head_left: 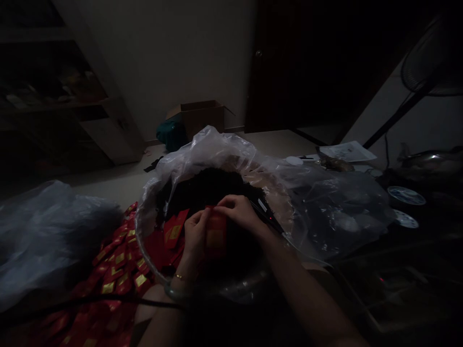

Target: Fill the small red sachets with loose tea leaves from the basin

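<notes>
The room is dim. My left hand [195, 236] and my right hand [237, 209] both pinch a small red packet [216, 236] with a gold label, held upright over a round basin [152, 260]. The basin is lined with a clear plastic bag [217, 149] and holds a dark loose mass [210, 190]; what it is I cannot make out. A few more red packets [175, 231] lie inside the basin, left of my left hand. A bangle circles my left wrist.
Several red packets [119, 270] are heaped at the lower left, beside a crumpled plastic bag [47, 231]. A cardboard box [198, 115] stands by the far wall, shelves [54, 96] at left, and a fan [430, 67], papers and dishes [405, 195] at right.
</notes>
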The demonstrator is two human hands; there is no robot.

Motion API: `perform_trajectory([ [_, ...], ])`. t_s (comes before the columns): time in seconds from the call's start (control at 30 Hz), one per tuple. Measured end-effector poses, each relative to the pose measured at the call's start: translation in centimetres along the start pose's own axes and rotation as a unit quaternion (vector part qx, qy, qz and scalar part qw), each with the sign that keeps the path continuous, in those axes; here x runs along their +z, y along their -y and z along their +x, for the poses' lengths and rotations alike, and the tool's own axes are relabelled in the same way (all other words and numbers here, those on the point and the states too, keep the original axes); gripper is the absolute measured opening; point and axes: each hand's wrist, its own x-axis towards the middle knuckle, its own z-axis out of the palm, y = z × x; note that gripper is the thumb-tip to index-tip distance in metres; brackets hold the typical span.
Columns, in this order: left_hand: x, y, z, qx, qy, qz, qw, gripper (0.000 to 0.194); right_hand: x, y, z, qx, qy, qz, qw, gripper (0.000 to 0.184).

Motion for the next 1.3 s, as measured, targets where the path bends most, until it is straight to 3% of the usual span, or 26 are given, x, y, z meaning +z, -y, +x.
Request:
perform_trajectory([
  [0.1,-0.1,0.2,0.1,0.006,0.027,0.013,1.000,0.037,-0.4,0.2,0.0,0.031,-0.003,0.041,0.999,0.016],
  [0.27,-0.1,0.2,0.2,0.025,0.012,-0.001,1.000,0.035,-1.1,0.9,-0.3,0.094,0.087,0.131,0.983,0.033],
  [0.47,0.1,0.0,0.3,0.040,-0.026,-0.022,0.999,0.037,-0.3,0.5,-0.2,0.115,0.021,0.138,0.983,0.040],
  [0.6,-0.1,0.4,0.5,0.030,-0.007,-0.012,0.999,0.036,0.2,0.1,0.1,0.091,-0.030,0.137,0.986,0.038],
  [0.67,-0.4,0.6,0.6,0.021,0.015,-0.001,1.000,0.035,0.1,0.2,0.0,0.098,-0.021,0.155,0.983,0.036],
  [0.77,-0.6,0.6,0.6,0.022,0.033,0.010,0.999,0.033,-0.3,0.4,-0.2,0.130,0.041,0.167,0.977,0.034],
  [0.83,-0.7,0.4,0.6,0.028,0.038,0.016,0.999,0.032,-0.4,0.4,-0.4,0.126,0.060,0.160,0.977,0.028],
  [0.93,-0.5,0.3,0.6,0.026,0.048,0.015,0.998,0.036,-0.2,-0.1,-0.4,0.091,0.038,0.146,0.984,0.022],
  [1.13,-0.2,1.2,0.8,-0.068,0.103,0.014,0.992,0.045,0.9,-0.7,-0.1,0.088,-0.009,0.104,0.991,0.018],
  [1.23,-0.2,1.3,0.8,-0.080,0.088,-0.004,0.993,0.043,-0.3,-1.4,0.4,0.078,0.000,0.043,0.996,0.024],
  [1.3,-0.2,1.0,0.7,-0.089,0.072,-0.010,0.993,0.044,-2.4,-3.0,0.8,0.055,-0.035,-0.050,0.997,0.030],
])
